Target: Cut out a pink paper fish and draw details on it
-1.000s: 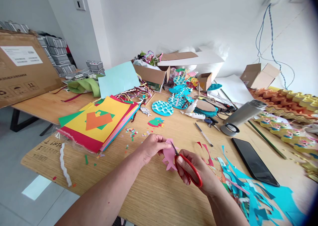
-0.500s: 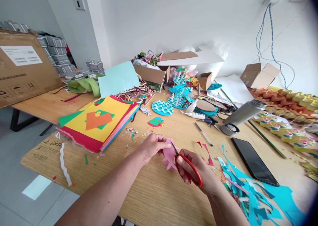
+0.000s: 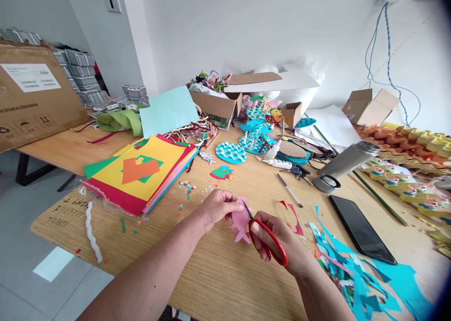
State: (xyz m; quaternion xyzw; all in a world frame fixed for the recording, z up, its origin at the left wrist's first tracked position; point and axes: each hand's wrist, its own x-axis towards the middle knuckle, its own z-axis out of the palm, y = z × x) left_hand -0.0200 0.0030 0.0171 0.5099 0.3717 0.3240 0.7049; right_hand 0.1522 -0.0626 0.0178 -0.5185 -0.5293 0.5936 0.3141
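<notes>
Between thumb and fingers, my left hand [image 3: 221, 209] pinches the upper part of a pink paper cutout [image 3: 240, 224], whose lower end is forked like a fish tail. My right hand [image 3: 273, 238] is closed round the handles of red-handled scissors [image 3: 280, 250]. The dark blade tips lie against the right edge of the pink paper, close to my left fingertips. Beyond my hands, a small green, blue and red paper figure [image 3: 221, 172] lies flat on the table, with colored paper dots [image 3: 188, 187] to its left.
Colored paper sheets [image 3: 116, 184] are stacked at left. At right lie blue paper scraps [image 3: 352, 269], a black phone [image 3: 361, 229] and a metal flask [image 3: 347, 161]. A pen [image 3: 289, 190], glue bottles [image 3: 278, 163] and blue wavy discs [image 3: 230, 152] lie farther back.
Hands, pink paper and scissors stay almost in the same place. The whole view has shifted very slightly.
</notes>
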